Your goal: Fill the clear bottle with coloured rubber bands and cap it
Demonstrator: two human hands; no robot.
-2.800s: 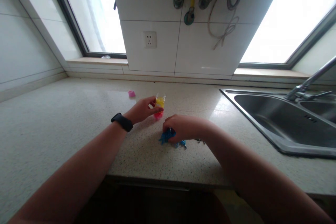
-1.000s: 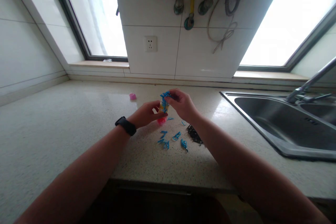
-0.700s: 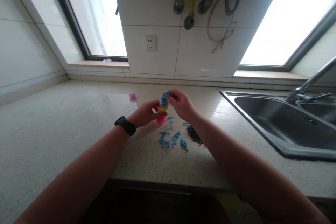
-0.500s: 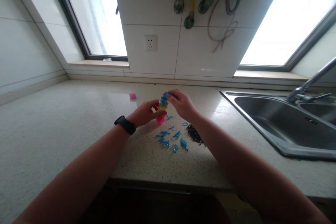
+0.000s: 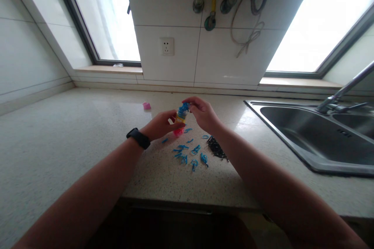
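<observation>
My left hand (image 5: 163, 124), with a black band on its wrist, is wrapped round a small clear bottle (image 5: 180, 119) with a yellow label and a pink base. The bottle tilts slightly to the right. Blue rubber bands (image 5: 184, 107) fill its upper part and bulge out at the mouth. The fingers of my right hand (image 5: 201, 113) pinch at these bands from the right. More loose blue bands (image 5: 195, 149) lie scattered on the counter below the bottle. Beside my right forearm is a pile of thin black bands (image 5: 215, 148), partly covered by it.
A small pink cap-like piece (image 5: 146, 106) lies on the speckled counter (image 5: 87, 136) at the back left. To the right is a steel sink (image 5: 292, 132) with a faucet (image 5: 336, 101). A socket (image 5: 167, 46) and hoses are on the tiled wall behind.
My right fingers have shifted slightly over the bottle's mouth, and the blue bands there bulge more. A small blue band now lies on the counter left of the bottle. My left hand holds still.
</observation>
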